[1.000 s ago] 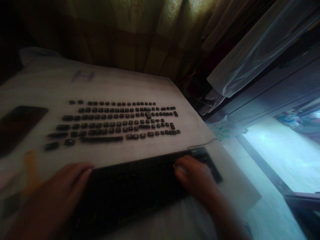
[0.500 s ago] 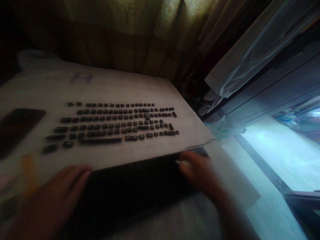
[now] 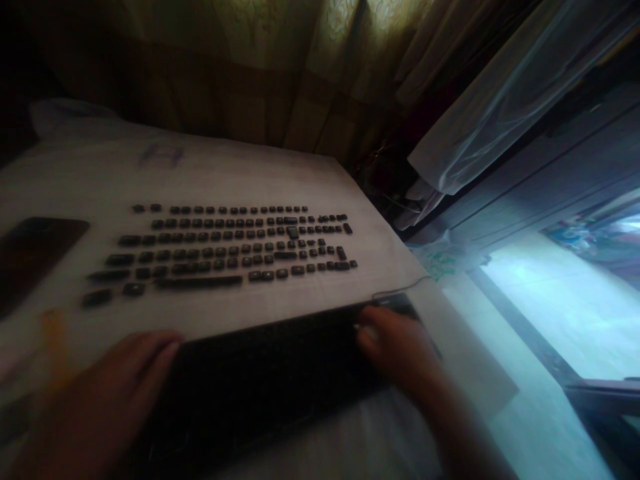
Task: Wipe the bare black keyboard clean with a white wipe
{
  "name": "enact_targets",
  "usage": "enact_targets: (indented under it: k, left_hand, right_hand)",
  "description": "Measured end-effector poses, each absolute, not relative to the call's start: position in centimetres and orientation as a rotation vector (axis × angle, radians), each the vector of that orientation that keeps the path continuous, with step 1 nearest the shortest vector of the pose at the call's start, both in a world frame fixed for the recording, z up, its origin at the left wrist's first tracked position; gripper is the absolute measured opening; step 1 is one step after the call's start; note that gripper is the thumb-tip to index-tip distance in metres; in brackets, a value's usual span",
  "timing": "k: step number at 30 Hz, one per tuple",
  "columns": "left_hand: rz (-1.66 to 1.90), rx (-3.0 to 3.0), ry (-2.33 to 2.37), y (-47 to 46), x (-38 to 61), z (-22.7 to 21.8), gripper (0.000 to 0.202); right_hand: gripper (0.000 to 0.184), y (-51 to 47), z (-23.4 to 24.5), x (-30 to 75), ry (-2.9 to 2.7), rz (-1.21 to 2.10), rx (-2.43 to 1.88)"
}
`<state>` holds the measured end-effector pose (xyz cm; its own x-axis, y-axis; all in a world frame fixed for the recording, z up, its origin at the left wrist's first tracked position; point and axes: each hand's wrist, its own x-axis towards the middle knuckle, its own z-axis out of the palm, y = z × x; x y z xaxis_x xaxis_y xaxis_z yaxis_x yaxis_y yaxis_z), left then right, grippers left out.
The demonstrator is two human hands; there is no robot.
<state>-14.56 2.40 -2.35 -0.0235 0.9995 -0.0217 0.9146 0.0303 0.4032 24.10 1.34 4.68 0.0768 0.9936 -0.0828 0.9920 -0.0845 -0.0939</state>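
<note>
A black keyboard base (image 3: 280, 373) with its keycaps off lies in front of me, its surface too dark to make out well. My left hand (image 3: 120, 380) is closed at the base's left end, fingers together and thumb along the edge. Over the right part of the base, my right hand (image 3: 390, 340) is closed in a pinch. A small whitish tip (image 3: 357, 327) pokes out from its fingers; the rest of that thing is hidden. Beyond the base, the loose black keycaps (image 3: 220, 251) lie in several rows, set out like a keyboard.
A dark phone (image 3: 35, 253) lies at the left, with an orange strip (image 3: 54, 340) nearer me. A thin cable (image 3: 400, 289) runs from the base's far right corner. The white-covered table (image 3: 250, 173) ends before a curtain (image 3: 240, 87); pale floor (image 3: 530, 293) shows at the right.
My right hand has shifted very slightly, still pinching the pale-tipped thing over the base. My left hand keeps its place at the left end. The keycaps lie as before.
</note>
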Motion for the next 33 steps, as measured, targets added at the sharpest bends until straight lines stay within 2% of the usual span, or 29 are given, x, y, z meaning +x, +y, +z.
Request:
enact_targets:
  k: [9,13,17,26,33]
  left_hand:
    - [0.430,1.817,1.974,2.7,-14.0,-1.5,0.047]
    - [0.400,1.785,1.989,2.8,-13.7,-1.0,0.049]
    - [0.391,1.799,1.988,2.9,-13.2,-0.1,0.051]
    - [0.365,1.788,1.977,3.0,-11.7,2.8,0.050]
    - [0.430,1.851,1.969,3.5,-12.1,2.3,0.043]
  right_hand:
    - [0.010,1.0,5.0,23.5,-2.108,0.363,-2.132]
    - [0.015,1.0,4.9,23.6,-1.733,0.489,-1.877]
    - [0.025,0.6,3.4,24.4,-1.408,0.292,-1.981]
    - [0.021,-1.8,0.6,24.2,-1.666,0.018,-1.899]
    - [0.024,-1.8,-0.3,23.9,-1.693,-0.099,-1.882]
